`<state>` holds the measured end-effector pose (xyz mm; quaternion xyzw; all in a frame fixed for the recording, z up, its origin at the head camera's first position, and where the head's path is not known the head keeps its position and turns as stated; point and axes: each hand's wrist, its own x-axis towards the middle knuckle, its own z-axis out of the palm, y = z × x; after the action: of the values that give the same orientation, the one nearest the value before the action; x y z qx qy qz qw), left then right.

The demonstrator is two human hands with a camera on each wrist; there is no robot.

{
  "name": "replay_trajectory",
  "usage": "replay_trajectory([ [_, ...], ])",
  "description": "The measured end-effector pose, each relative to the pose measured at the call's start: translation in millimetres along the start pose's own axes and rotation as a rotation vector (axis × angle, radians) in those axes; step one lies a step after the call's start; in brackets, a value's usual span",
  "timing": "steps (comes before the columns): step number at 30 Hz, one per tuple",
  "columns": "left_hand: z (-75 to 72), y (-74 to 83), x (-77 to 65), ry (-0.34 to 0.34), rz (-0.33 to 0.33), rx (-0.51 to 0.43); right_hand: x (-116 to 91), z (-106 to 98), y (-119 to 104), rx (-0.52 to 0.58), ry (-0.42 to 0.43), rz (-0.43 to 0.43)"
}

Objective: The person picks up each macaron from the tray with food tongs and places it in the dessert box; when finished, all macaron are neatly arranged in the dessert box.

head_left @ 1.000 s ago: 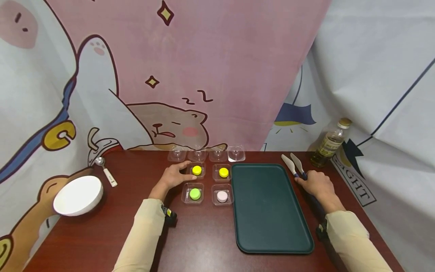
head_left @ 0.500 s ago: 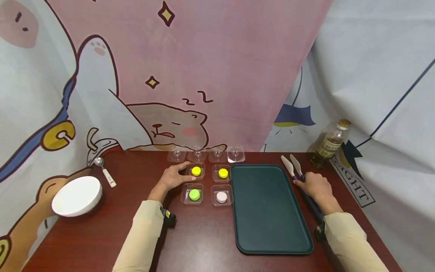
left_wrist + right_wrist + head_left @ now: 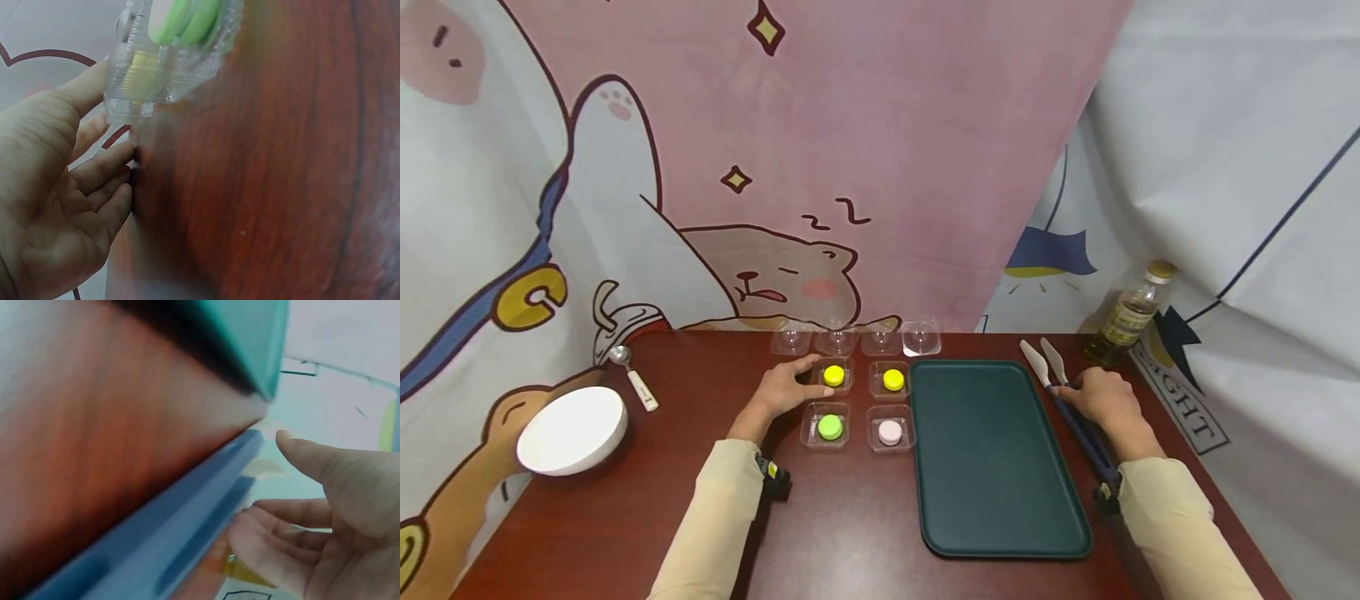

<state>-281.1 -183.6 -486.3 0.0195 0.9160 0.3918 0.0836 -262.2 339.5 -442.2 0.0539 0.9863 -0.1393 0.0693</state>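
Note:
My left hand (image 3: 781, 388) has thumb and index finger at opposite sides of a small clear plastic box (image 3: 847, 363) with a yellow macaron (image 3: 833, 376) in it. In the left wrist view the other fingers (image 3: 106, 169) reach toward the tabletop. Beside it stand similar boxes with a second yellow macaron (image 3: 893, 380), a green macaron (image 3: 830, 427) and a pink macaron (image 3: 890, 432). My right hand (image 3: 1108, 400) lies along the right side of blue-handled tongs (image 3: 1086, 437) with pale tips. Its thumb stands off the handles in the right wrist view, fingers loosely bent beside them.
A dark green tray (image 3: 1000, 467) lies between the boxes and the tongs. Several clear domed lids (image 3: 881, 341) line the back edge. An oil bottle (image 3: 1123, 321) stands at the back right. At the left are a white bowl (image 3: 572, 432) and a scoop (image 3: 634, 379).
My right hand has eased off the tongs and shifted to the right, leaving more of their handles showing. The left hand stays at the yellow macaron's box.

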Motion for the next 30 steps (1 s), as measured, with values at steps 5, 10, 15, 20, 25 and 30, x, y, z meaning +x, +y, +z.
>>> replay_trajectory([
  [5,-0.7,-0.4,-0.1,0.007,-0.006,-0.005,1.2,-7.6,-19.4,0.009,0.076,-0.013],
  [10,0.2,0.2,0.9,0.013,0.009,0.005,8.3,-7.4,-48.9,0.090,0.106,-0.103],
  [15,1.5,-0.7,-1.2,0.010,-0.008,-0.003,24.8,-1.1,-78.8,0.283,0.044,-0.168],
  [20,-0.5,-2.4,-1.3,0.004,-0.005,-0.013,45.3,12.2,-106.3,0.570,-0.018,-0.112],
  [25,-1.3,-2.1,-0.6,0.022,0.012,-0.004,60.8,23.9,-127.2,0.750,-0.029,-0.056],
  [30,3.3,-1.9,-1.7,0.020,-0.008,-0.006,70.6,32.3,-140.0,0.736,-0.070,-0.040],
])
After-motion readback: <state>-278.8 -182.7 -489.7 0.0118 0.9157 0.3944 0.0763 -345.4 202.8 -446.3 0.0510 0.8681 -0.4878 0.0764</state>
